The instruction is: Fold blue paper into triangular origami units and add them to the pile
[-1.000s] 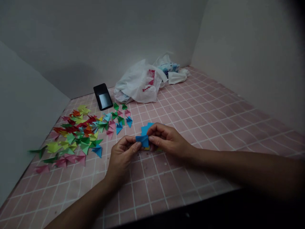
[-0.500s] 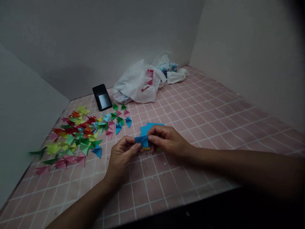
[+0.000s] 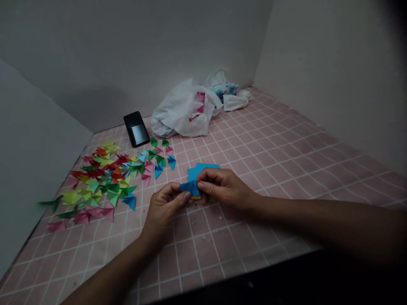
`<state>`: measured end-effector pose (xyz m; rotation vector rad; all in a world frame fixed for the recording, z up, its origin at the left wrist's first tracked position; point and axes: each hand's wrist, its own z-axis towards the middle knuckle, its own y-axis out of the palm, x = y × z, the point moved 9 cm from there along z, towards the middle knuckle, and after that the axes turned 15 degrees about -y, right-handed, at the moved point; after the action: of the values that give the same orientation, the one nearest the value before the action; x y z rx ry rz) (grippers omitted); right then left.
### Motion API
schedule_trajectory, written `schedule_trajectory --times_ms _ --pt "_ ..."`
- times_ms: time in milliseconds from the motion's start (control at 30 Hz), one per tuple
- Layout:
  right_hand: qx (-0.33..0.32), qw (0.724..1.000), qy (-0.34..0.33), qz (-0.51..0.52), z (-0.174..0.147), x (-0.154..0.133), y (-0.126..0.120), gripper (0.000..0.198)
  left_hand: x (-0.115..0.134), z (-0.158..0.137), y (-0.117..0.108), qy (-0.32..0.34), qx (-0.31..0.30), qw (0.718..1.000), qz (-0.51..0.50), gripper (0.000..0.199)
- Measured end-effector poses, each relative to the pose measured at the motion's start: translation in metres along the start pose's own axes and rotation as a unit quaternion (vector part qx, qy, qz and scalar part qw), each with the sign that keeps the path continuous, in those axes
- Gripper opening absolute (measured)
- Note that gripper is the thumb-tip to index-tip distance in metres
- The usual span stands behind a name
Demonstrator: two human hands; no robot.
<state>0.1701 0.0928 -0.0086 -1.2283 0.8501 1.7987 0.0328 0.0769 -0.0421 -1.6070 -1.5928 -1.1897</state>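
Note:
A small folded piece of blue origami paper (image 3: 190, 187) is held between my two hands above the table. My left hand (image 3: 167, 202) pinches its left end between thumb and fingers. On the other end, my right hand (image 3: 222, 185) grips the paper with thumb and fingertips. Just behind the hands lie blue paper sheets (image 3: 207, 166), partly hidden by my right hand, and a bit of yellow paper shows beneath. To the left spreads a crowd of folded paper cranes (image 3: 108, 178) in green, pink, yellow, red and blue.
A black phone (image 3: 136, 129) lies at the back left. Beside it stands a crumpled white plastic bag (image 3: 182, 110) with red print, with a blue-and-white packet (image 3: 225, 90) behind. Pale walls enclose the pink checked tabletop (image 3: 280, 156).
The folded blue paper has changed from a flatter, squarer outline to a more pointed one on its left side. Both hands stay nearly in place.

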Motion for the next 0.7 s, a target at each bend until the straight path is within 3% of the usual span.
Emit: schedule_trajectory --times_ms 500,700 --pt "-0.004 0.987 -0.060 -0.147 0.002 -0.013 -0.004 0.007 0.001 -0.003 0.007 -0.016 -0.004 0.995 0.094 0.019" --pt "-0.013 0.983 -0.067 -0.171 0.002 -0.014 -0.004 0.007 0.012 -0.006 0.010 0.019 0.008 0.988 0.153 0.020"
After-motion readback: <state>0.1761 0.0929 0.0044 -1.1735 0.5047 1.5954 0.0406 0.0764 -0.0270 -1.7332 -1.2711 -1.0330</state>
